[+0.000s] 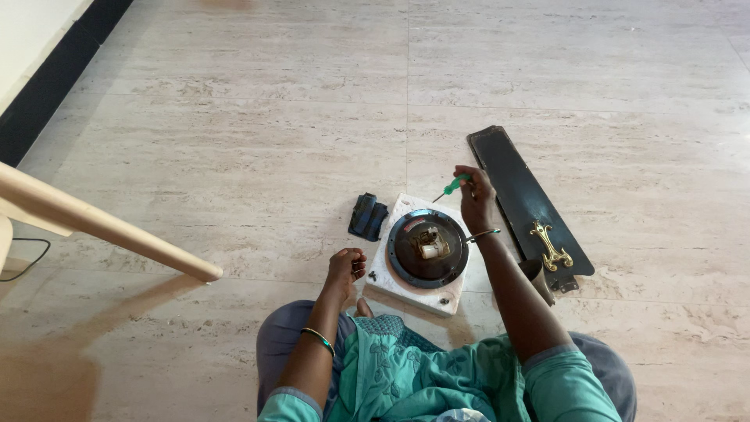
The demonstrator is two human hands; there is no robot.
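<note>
My right hand (475, 195) holds a small green-handled screwdriver (452, 187) just beyond the far right edge of a round dark fan motor housing (406, 254). The housing has a brass hub at its centre and rests on a white square block (391, 283) on the floor. My left hand (346, 266) is curled into a loose fist near the block's left side, close to my knee; whether it holds anything is hidden.
A long dark fan blade (516, 191) with a brass bracket (550, 245) lies to the right. A small black part (368, 216) sits left of the block. A pale furniture leg (101, 227) slants in from the left. A black skirting runs along the left wall.
</note>
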